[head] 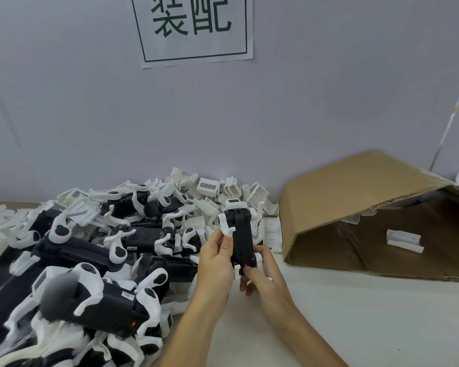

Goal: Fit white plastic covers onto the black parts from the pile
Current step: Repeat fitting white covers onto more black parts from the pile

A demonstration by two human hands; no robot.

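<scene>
both hands, left hand (214, 256) and right hand (260, 274), curled round one upright black part (241, 238) above the worktop (355, 313), beside the pile (90, 247).

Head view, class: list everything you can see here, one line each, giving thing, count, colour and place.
black part: one, black, held upright between both hands
white cover: one, white, on the held part's upper left
pile: many black parts and white covers, left of table
cardboard box: one, brown, on its side, right
sign: one, white with dark green characters, on wall
table: one, pale
left hand: grips cover and part
right hand: pinches part's lower end
</scene>
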